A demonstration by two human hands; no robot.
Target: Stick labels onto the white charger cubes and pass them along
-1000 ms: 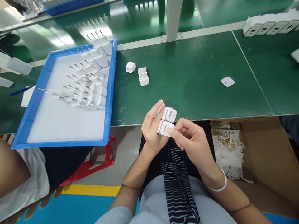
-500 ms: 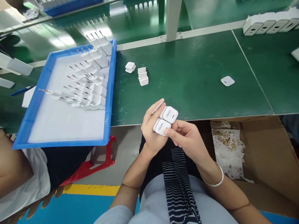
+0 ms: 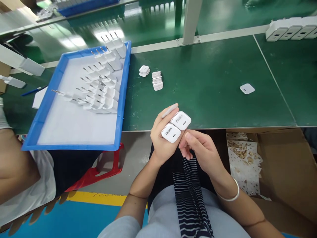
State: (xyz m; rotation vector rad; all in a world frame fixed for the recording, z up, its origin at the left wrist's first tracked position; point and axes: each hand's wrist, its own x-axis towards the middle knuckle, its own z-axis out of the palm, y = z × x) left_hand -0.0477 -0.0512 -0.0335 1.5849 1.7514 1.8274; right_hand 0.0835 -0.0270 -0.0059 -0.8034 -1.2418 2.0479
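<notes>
My left hand (image 3: 162, 140) is closed around two white plug chargers side by side. The nearer charger (image 3: 170, 133) and the farther charger (image 3: 181, 120) turn their faces up, each printed "Fibaks" with a small dark port slot. Between the fingers of that hand a thin white cover plate (image 3: 169, 110) stands on edge. Just right of the chargers is my right hand (image 3: 200, 148), its fingers curled in with the thumb against them and nothing visible in them. On the green bench lie a row of stacked white cover plates (image 3: 157, 81) and a smaller pile of plates (image 3: 144, 70).
A blue tray (image 3: 119, 132) on the left holds several white chargers, prongs up. One loose plate (image 3: 247, 88) lies to the right. More chargers (image 3: 277, 33) line the far right edge. Below the bench stands a cardboard box (image 3: 284, 165). A co-worker's arm (image 3: 17, 165) is at left.
My right thumb has come off the nearer charger, and the right hand now sits slightly apart from it. The whole view has shifted a little, moving the bench rightward in the picture.
</notes>
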